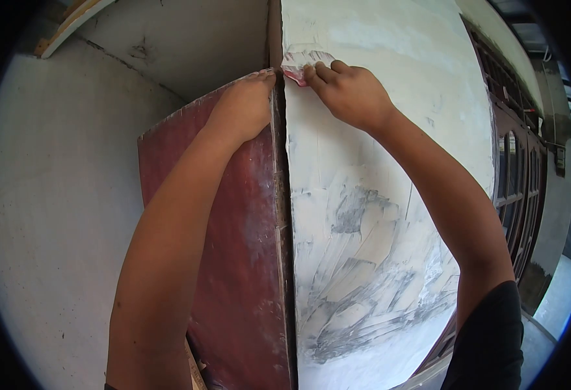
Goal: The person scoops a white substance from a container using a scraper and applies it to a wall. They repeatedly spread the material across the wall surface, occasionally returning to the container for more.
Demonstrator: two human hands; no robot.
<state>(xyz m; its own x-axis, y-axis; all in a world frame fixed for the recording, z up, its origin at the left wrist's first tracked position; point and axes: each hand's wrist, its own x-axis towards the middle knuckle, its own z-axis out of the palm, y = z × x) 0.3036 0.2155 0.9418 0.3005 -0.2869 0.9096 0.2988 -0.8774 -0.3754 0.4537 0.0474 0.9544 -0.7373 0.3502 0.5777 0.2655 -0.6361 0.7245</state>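
Note:
My right hand [354, 94] is closed on a flat, putty-smeared scraper [296, 75] with reddish patches. The scraper lies against the white wall [363, 149] near its left edge, high up. My left hand [246, 104] grips the top corner of a dark red panel [233, 214], its fingers curled over the edge. A narrow dark gap runs between the panel and the wall. Lower on the wall, grey and white putty [357, 260] is spread in rough, overlapping strokes.
A plain pale wall [64, 214] stands behind the panel on the left. Brown-framed windows [519, 175] line the right side. At upper left hangs a wooden strip [71, 27]. Below the panel is a piece of wood [195, 369].

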